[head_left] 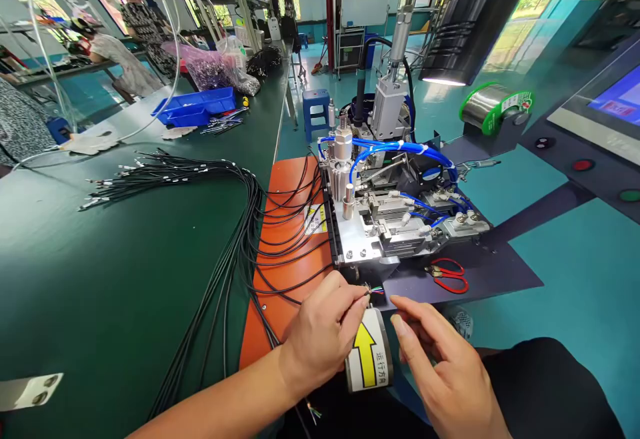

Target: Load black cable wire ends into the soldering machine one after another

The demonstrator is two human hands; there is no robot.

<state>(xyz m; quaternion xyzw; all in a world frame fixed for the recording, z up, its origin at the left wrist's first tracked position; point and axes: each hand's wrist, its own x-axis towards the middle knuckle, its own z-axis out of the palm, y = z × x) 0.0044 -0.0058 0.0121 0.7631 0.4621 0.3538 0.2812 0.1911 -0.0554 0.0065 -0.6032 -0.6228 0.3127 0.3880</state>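
Observation:
Between thumb and forefinger, my left hand (pixel 327 322) pinches the end of a black cable, in front of the metal machine (pixel 395 206). Thin coloured wires (pixel 376 290) fan out from that end, pointing right. My right hand (pixel 445 366) is just right of the wire tips, with thumb and forefinger apart and nothing between them. Below the wires, a white label with a yellow arrow (pixel 367 352) shows on a rounded part. Another stripped cable end (pixel 313 414) hangs lower down. Several black cables (pixel 245 226) run from the green table across an orange surface (pixel 290 252) to the machine.
Red-handled scissors (pixel 450 274) lie on the dark plate right of my hands. A solder spool (pixel 495 109), a black lamp (pixel 470 32) and a control panel (pixel 590 152) stand at the right. A blue tray (pixel 195 107) sits on the green table (pixel 210 139). Other people are at the far left.

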